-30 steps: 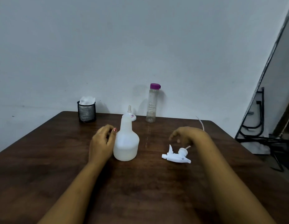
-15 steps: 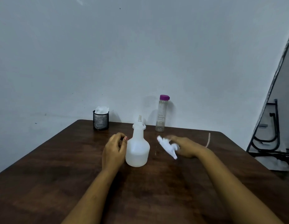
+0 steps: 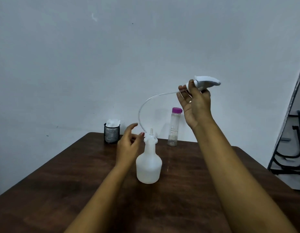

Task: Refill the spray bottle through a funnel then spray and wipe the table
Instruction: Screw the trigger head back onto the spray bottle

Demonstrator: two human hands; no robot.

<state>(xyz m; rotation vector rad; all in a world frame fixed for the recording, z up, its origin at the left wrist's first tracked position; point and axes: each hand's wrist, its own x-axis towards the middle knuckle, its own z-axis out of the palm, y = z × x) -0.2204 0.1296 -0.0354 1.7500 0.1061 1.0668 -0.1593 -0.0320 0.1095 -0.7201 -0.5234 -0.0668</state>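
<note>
A white translucent spray bottle (image 3: 148, 165) stands upright on the dark wooden table (image 3: 78, 190), with a small white funnel (image 3: 151, 135) in its neck. My right hand (image 3: 195, 105) is raised high and is shut on the white spray head (image 3: 206, 82). Its thin dip tube (image 3: 150, 105) curves down to the left, and the tube's end hangs just left of the funnel. My left hand (image 3: 129, 145) hovers beside the bottle's neck with fingers apart, holding nothing.
A clear bottle with a purple cap (image 3: 174, 126) stands behind the spray bottle near the wall. A black mesh cup with white tissue (image 3: 111, 132) sits at the table's back left. A dark metal frame (image 3: 292, 148) leans at the right beyond the table.
My right hand has lifted the spray head from table height to high above the bottle, with the tube now dangling. My left hand has let go of the bottle's side and risen to its neck.
</note>
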